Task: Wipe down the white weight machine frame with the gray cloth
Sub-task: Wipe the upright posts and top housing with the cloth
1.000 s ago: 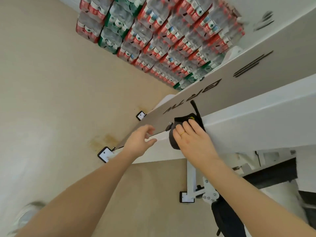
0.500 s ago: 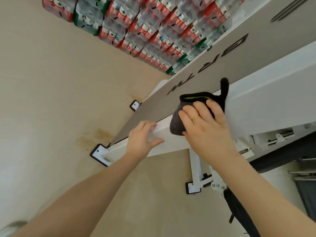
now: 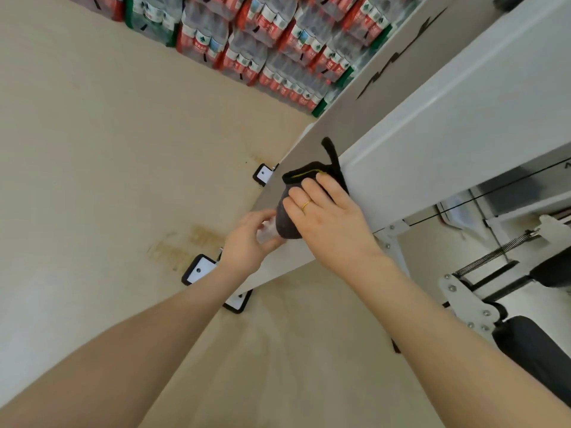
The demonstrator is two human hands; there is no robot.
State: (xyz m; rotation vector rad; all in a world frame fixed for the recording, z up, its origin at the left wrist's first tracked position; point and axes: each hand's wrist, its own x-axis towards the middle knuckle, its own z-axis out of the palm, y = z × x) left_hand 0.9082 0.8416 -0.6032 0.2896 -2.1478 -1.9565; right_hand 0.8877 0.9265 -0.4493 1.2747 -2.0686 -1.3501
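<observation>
The white weight machine frame (image 3: 448, 134) is a broad beam that slants from the upper right down to the floor at the centre. The gray cloth (image 3: 289, 222), dark with a yellow-stitched hem, is draped over the beam's upper edge. My right hand (image 3: 330, 217) lies flat on the cloth, its fingers fairly straight, and presses it against the beam; the thumb is hidden. Just below and left of the cloth, my left hand (image 3: 244, 245) grips the beam's face between curled fingers and thumb, and its fingertips almost touch the cloth.
A gray panel (image 3: 340, 128) with black lettering runs behind the beam. Stacked packs of water bottles (image 3: 262, 41) line the far wall. White foot plates (image 3: 199, 268) sit on the beige floor. A black pad (image 3: 537, 350), a bracket and a spring (image 3: 494, 254) are at the right.
My right hand has slid the cloth down the beam toward my left hand. My left hand's fingers have curled tighter on the beam. My view has shifted closer.
</observation>
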